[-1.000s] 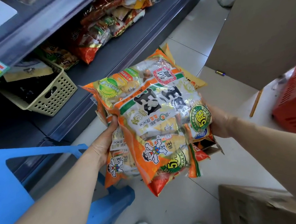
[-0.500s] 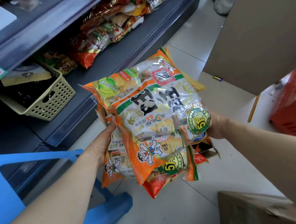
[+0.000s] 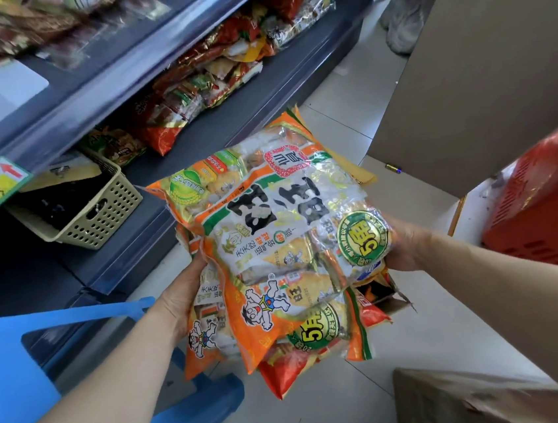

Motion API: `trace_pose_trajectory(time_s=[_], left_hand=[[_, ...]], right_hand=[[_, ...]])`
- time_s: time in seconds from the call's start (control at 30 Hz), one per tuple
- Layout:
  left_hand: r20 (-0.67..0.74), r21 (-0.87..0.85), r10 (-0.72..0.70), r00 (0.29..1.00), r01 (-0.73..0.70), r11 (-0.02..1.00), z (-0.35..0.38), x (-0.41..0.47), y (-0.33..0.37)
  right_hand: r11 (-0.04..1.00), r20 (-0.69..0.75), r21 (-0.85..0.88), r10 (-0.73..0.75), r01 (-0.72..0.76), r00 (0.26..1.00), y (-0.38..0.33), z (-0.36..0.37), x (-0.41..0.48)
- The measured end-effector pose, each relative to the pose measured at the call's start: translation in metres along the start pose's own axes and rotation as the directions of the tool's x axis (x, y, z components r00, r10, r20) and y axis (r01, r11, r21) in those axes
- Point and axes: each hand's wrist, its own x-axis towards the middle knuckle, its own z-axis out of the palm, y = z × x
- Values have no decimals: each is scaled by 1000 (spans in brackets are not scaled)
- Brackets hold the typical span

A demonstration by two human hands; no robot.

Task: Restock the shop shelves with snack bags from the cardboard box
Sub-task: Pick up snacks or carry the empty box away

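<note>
Floor (image 3: 437, 325): snack bags (image 3: 274, 246) btw L grip (image 3: 183, 293), R grip (image 3: 407, 246)

Fingers of the left hand (image 3: 181, 290) and right hand (image 3: 406, 244) are hidden behind the stack of snack bags (image 3: 273, 239). The cardboard box (image 3: 469, 401) is blurred and cut off by the bottom edge.

A bare strip of the bottom shelf deck (image 3: 214, 128) is left open just above the centre of the frame, between the beige basket (image 3: 98, 213) at centre left and the shelved snack bags (image 3: 196, 92) further up. Reach from above is limited by the overhanging upper shelf edge (image 3: 138, 67). The centre is filled by the stack of snack bags (image 3: 284, 245). The lower left is blocked by a blue stool (image 3: 12, 370), and the right side by a cardboard panel (image 3: 479, 62), a red basket (image 3: 546, 210) and a cardboard box (image 3: 463, 402). Open floor tile (image 3: 345, 101) is seen between shelf and panel.
</note>
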Motion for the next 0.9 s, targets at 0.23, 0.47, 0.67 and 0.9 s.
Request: trace_pose_trajectory(time_s=[0.23, 0.47, 0.67, 0.9], left_hand=[[-12, 79, 40, 999, -39, 996, 48, -72, 44], [-28, 125, 134, 991, -129, 984, 114, -186, 121], [-141, 83, 195, 971, -185, 979, 130, -277, 167], [-298, 22, 231, 926, -235, 972, 113, -394, 176]], right_hand=[[994, -52, -103, 21, -26, 998, -59, 26, -62], [989, -69, -149, -9, -1, 998, -145, 79, -139], [982, -33, -191, -14, 7, 999, -222, 145, -209], [961, 29, -274, 49, -39, 998, -258, 240, -263]])
